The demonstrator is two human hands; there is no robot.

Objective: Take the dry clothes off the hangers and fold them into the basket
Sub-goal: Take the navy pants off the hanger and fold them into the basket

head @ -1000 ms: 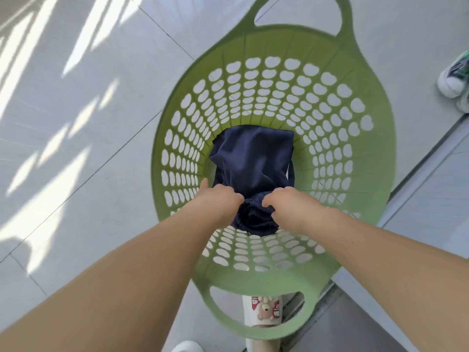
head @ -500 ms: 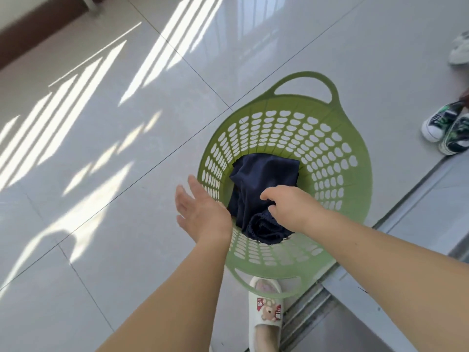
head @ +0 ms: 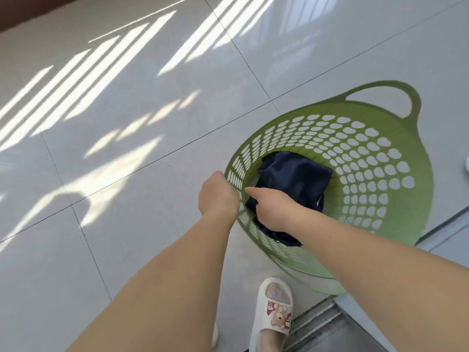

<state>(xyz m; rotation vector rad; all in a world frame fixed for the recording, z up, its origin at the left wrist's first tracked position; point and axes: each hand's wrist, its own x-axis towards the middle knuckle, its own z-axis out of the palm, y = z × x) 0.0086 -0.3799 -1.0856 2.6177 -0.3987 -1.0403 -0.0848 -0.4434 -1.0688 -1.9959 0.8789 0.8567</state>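
The green basket (head: 396, 189) stood on the pale tiled floor (head: 127, 174) at the right of the frame, with the folded dark navy garment (head: 294, 181) lying in its bottom. The left hand (head: 218, 194) sat at the basket's near-left rim, fingers curled over the edge — gripping it, as far as could be seen. The right hand (head: 274, 209) hovered inside the basket over the garment, index finger extended toward the left wall; whether its other fingers held cloth could not be told. A white slipper (head: 275, 311) showed at the bottom centre.
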